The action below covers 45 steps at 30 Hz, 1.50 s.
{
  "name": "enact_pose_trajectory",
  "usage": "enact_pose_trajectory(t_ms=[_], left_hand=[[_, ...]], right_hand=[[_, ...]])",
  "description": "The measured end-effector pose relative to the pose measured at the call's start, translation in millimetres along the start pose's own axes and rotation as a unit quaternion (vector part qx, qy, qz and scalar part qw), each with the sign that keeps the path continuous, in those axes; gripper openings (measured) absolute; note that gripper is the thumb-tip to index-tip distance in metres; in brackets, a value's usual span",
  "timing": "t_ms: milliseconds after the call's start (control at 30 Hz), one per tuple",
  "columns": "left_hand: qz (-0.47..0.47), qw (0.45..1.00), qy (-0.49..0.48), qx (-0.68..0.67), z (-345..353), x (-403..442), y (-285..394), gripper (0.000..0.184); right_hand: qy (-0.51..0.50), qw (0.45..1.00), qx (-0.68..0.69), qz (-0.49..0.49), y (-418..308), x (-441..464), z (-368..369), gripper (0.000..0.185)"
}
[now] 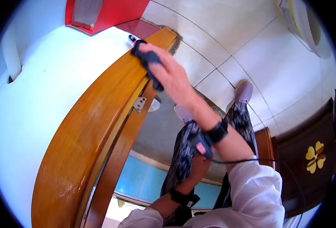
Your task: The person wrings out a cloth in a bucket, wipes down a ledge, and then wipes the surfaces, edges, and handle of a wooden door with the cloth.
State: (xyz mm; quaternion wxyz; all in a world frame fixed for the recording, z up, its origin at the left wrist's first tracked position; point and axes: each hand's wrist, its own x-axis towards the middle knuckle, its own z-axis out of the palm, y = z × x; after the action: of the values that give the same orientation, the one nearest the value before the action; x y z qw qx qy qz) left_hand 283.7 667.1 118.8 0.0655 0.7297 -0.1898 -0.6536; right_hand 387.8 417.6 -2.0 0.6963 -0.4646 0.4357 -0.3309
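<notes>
My right hand (pixel 171 74) is closed over a dark grey cloth (pixel 150 62) and presses it against the wooden door frame (pixel 99 106) near its lower end. Motion blurs the fingers a little. Beyond the cloth, a small black-and-white tip (pixel 132 38) shows; I cannot make out what it belongs to. My left hand (pixel 200 164) is low by my knee, away from the frame. My right forearm and its wrist strap hide most of it, so its fingers do not show.
A metal hinge (pixel 139 104) sits on the frame's inner side. A red box (pixel 116 15) stands by the white wall (pixel 73 64). At the upper right is a whitish bucket-like container (pixel 303 26). Dark furniture with a gold clover (pixel 289 171) is at right. A black cable (pixel 266 159) trails from my wrist.
</notes>
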Motion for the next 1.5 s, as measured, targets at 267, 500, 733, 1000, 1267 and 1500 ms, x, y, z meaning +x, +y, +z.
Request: enact_pose_trajectory(t_ms=[267, 500, 733, 1000, 1267, 1500], left_hand=[[-0.026, 0.978, 0.077, -0.194, -6, 5, 43, 0.033], [-0.041, 0.905, -0.002, -0.424, 21, 13, -31, 0.043], [-0.154, 0.922, -0.002, -0.356, 12, 4, -23, 0.046], [-0.169, 0.862, -0.056, -0.475, 52, -22, -116, 0.047], [-0.164, 0.861, -0.089, -0.474, 66, -30, -110, 0.05], [-0.121, 0.891, -0.136, -0.415, 86, -45, -86, 0.05]], right_hand=[[0.006, 0.98, -0.089, 0.18, 104, 64, -14, 0.039], [0.183, 0.958, 0.147, 0.167, -47, -41, 45, 0.059], [0.259, 0.895, 0.289, 0.218, -10, -46, 91, 0.061], [0.228, 0.793, 0.466, 0.32, 96, -19, 85, 0.063], [0.291, 0.909, 0.251, 0.161, 88, -14, 88, 0.056], [0.242, 0.891, 0.324, 0.205, 133, -12, 71, 0.05]])
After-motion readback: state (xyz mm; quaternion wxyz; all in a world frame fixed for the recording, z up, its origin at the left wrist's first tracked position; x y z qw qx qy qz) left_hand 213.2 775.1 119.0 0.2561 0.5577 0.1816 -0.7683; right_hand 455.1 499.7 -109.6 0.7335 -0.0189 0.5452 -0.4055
